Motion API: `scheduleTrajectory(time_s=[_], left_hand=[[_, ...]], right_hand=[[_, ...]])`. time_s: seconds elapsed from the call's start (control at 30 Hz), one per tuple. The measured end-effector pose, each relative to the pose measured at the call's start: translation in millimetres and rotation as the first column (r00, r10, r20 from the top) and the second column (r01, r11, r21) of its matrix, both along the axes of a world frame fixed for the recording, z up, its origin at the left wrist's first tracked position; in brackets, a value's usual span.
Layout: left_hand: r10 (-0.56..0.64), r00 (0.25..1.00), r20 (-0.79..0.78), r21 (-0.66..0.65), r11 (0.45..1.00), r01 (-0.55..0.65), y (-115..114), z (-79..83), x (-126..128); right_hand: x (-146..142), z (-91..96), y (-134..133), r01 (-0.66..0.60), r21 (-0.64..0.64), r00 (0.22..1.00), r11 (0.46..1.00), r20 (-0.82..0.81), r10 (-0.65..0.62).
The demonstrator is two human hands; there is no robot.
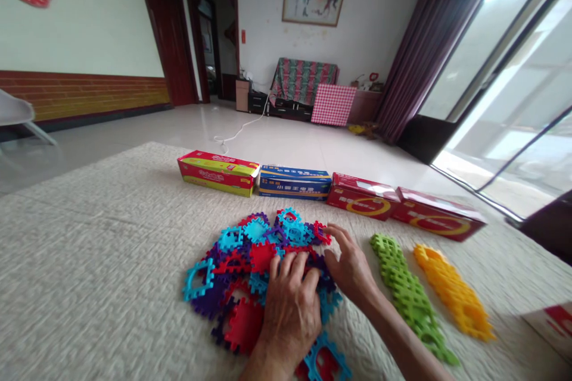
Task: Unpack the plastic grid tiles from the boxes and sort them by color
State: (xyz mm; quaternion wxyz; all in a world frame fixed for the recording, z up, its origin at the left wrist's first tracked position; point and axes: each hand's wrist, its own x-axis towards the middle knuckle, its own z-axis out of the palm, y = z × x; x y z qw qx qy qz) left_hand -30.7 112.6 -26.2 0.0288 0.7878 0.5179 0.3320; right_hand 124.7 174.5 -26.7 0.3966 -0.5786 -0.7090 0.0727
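Note:
A heap of red, blue and purple interlocking plastic tiles (250, 262) lies on a pale carpet (98, 262). My left hand (290, 303) rests flat on the heap's right part, fingers stretched out and slightly apart. My right hand (351, 265) sits beside it at the heap's right edge, fingers curved, their tips touching a small red tile (322, 232). To the right, a row of green tiles (404, 292) and a row of yellow tiles (453, 294) lie sorted apart from the heap.
Several long boxes stand in a line beyond the heap: a red-yellow box (218, 172), a blue box (295, 183) and two red boxes (404, 205). Another box corner (552, 324) shows at right. Glass doors lie right; a tiled floor lies beyond the carpet.

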Motion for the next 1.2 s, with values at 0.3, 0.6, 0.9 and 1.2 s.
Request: scheduleTrajectory(time_s=[0.3,0.6,0.9,1.2], left_hand=[[-0.002,1.0,0.005,0.057,0.998,0.002,2,-4.6,-1],[-0.004,1.0,-0.008,0.033,0.999,0.004,2,-5.7,0],[-0.001,1.0,0.003,0.036,0.999,0.001,2,-3.3,0],[0.008,1.0,0.005,0.052,0.999,-0.008,1,-3.6,0]], right_hand=[[3,-1.6,20,0.084,-0.095,0.989,0.992,0.13,-0.071],[40,10.2,16,0.185,-0.221,0.958,0.958,0.256,-0.126],[39,10.4,13,0.087,-0.217,0.944,0.972,0.329,-0.011],[41,-1.1,22,0.084,-0.089,0.967,0.992,0.247,-0.06]])
